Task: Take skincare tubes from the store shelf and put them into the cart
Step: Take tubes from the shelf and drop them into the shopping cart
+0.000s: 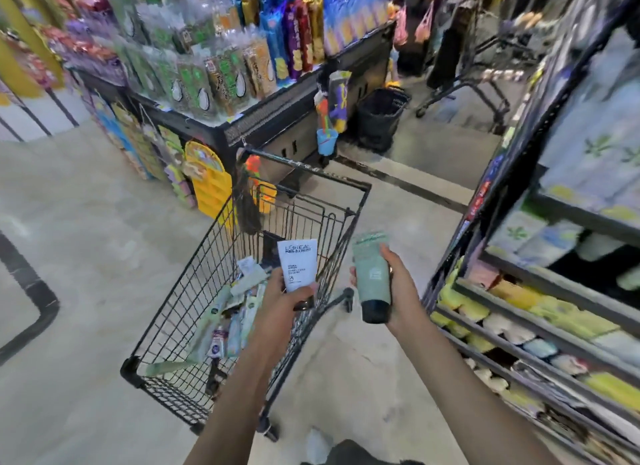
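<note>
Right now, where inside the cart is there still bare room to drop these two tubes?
The far end of the cart, below the white tube, shows bare wire. So does the near corner by the left rim. The pile of tubes crowds the middle, along the right wall.

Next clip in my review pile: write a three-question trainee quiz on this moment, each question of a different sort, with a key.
1. True or false: the left hand holds a white tube over the cart.
2. Multiple choice: the green tube in the right hand has its dark cap pointing
A. up and away from the person
B. down, toward the person
C. into the shelf
3. Fill in: the tubes already dropped lie in the cart's ____.

Key: 1 true; 2 B; 3 basket
</note>
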Available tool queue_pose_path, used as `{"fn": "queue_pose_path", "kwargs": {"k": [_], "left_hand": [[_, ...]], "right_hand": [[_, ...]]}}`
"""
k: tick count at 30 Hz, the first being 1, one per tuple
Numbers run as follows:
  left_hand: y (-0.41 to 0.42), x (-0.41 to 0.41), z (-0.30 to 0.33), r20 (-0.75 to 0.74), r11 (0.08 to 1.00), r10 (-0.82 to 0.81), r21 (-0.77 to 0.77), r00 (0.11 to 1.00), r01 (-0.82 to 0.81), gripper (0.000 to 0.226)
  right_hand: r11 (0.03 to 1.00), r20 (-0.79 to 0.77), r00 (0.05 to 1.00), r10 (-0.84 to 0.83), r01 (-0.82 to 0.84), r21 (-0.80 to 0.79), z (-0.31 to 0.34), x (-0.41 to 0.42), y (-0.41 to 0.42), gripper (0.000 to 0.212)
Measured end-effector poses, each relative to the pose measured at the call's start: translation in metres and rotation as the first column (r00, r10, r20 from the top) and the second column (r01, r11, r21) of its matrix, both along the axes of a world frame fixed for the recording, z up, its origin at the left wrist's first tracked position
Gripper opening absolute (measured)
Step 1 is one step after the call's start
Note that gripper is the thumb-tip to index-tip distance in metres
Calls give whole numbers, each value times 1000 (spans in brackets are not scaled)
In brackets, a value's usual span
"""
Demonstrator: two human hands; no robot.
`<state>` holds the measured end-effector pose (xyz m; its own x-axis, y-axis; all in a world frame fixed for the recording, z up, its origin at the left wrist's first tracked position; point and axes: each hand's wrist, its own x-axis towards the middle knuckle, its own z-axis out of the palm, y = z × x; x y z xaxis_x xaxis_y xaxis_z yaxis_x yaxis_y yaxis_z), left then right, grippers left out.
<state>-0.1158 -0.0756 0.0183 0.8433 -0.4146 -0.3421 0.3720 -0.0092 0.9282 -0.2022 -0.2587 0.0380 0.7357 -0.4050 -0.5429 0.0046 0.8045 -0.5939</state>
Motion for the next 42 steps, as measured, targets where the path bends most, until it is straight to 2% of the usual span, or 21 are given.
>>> {"fn": "queue_pose_path", "kwargs": {"k": [2, 8, 13, 14, 17, 18, 22, 29, 33, 38, 42], "left_hand": [[-25, -17, 2, 16, 999, -49, 0, 999, 49, 59], [-100, -96, 13, 9, 964, -254, -83, 967, 254, 51], [-150, -178, 22, -19, 927, -360, -123, 933, 355, 69], [-159, -193, 22, -29, 924, -367, -126, 930, 361, 69], [-183, -235, 23, -42, 909, -401, -146, 915, 392, 65], [-191, -248, 24, -37, 902, -415, -151, 909, 406, 63], [-218, -289, 29, -7, 867, -482, -146, 876, 476, 53], [-266, -314, 39, 62, 833, -537, -122, 841, 540, 53], [-294, -308, 37, 80, 823, -551, -118, 831, 556, 58], [-324, -294, 25, 62, 820, -562, -88, 825, 565, 50], [-341, -281, 10, 39, 823, -563, -62, 826, 564, 54]], "right_hand": [[997, 8, 998, -60, 60, -50, 5, -31, -17, 53], [944, 13, 971, -238, 235, -233, 20, -144, -63, 36], [929, -5, 948, -319, 312, -200, 33, -249, -92, 29], [921, 9, 945, -327, 321, -219, 32, -269, -97, 31], [890, 9, 935, -356, 342, -301, 29, -323, -113, 65], [885, 6, 934, -358, 341, -315, 27, -339, -118, 69], [848, 22, 906, -422, 403, -344, 27, -389, -138, 59], [799, 83, 878, -472, 465, -380, 30, -413, -183, 56], [795, 54, 875, -482, 463, -392, 24, -405, -209, 53], [802, -6, 868, -496, 456, -386, 9, -382, -240, 41], [802, -82, 866, -493, 416, -429, -17, -362, -269, 37]]}}
